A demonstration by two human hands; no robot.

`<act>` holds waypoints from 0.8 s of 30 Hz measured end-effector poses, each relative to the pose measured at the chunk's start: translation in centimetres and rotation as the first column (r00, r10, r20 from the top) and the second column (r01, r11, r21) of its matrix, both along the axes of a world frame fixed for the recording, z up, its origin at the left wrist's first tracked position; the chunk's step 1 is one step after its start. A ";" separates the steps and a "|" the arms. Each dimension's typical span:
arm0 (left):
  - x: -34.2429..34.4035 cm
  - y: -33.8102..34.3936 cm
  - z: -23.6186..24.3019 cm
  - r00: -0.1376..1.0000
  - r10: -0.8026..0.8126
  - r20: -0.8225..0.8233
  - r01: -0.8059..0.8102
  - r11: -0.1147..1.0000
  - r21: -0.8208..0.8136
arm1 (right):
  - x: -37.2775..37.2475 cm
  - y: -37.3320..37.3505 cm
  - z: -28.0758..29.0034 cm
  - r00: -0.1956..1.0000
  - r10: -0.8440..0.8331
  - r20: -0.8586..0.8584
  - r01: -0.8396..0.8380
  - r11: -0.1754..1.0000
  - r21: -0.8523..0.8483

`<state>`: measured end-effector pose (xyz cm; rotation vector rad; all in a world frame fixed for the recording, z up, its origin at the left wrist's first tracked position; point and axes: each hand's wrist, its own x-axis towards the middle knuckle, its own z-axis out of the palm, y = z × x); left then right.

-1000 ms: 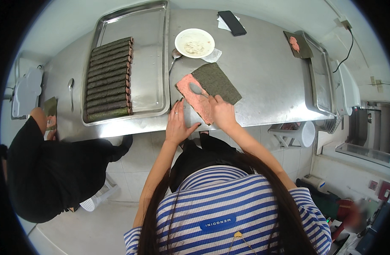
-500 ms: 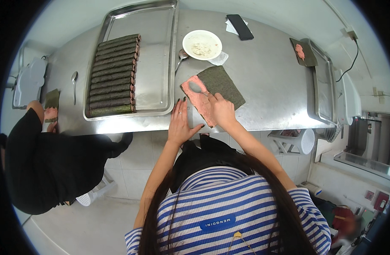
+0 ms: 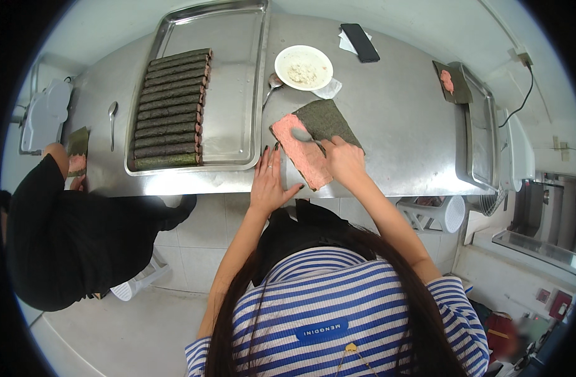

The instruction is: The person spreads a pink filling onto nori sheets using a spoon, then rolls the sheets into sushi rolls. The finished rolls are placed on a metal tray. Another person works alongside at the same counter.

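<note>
A dark green seaweed sheet (image 3: 332, 120) lies on the steel table in front of me. Pink paste (image 3: 305, 162) covers its left part in a broad band. In my right hand (image 3: 346, 161) is a metal spoon (image 3: 302, 135), its bowl resting at the right border of the paste. The fingers are wrapped round the handle. My left hand (image 3: 268, 184) lies flat with fingers spread on the table's front part, left of the sheet and touching no paste that I can see.
A steel tray (image 3: 238, 132) with several dark seaweed rolls (image 3: 170, 113) stands at left. Behind the sheet are a white bowl (image 3: 304, 67), another spoon (image 3: 275, 81) and a phone (image 3: 359, 43). A person in black (image 3: 93, 245) works at far left beside a smaller seaweed piece (image 3: 79, 143).
My right hand has moved slightly right with the spoon, whose bowl has shifted from the paste's middle toward its right border. My left hand stays in place.
</note>
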<state>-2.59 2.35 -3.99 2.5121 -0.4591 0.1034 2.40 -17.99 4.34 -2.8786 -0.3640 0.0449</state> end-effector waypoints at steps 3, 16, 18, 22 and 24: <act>-0.2 0.0 -0.2 1.000 0.004 0.010 -0.005 1.000 0.008 | -0.3 -0.2 1.7 1.000 -0.022 0.007 0.021 0.998 0.055; -0.2 0.0 0.0 1.000 0.004 0.001 -0.004 1.000 0.005 | -0.4 3.3 0.9 0.994 0.084 0.064 -0.088 0.994 0.068; -0.2 0.0 0.0 1.000 0.000 0.013 0.000 1.000 -0.002 | 0.5 2.9 1.1 0.980 0.149 0.130 -0.152 0.988 0.017; -0.1 -0.1 -0.1 1.000 -0.010 0.018 0.010 1.000 0.006 | 2.4 1.5 0.0 0.918 0.332 0.218 -0.318 0.943 -0.100; 0.0 -0.1 -0.1 1.000 -0.013 0.018 0.012 1.000 0.028 | 3.1 1.0 -0.1 0.919 0.346 0.188 -0.325 0.937 -0.131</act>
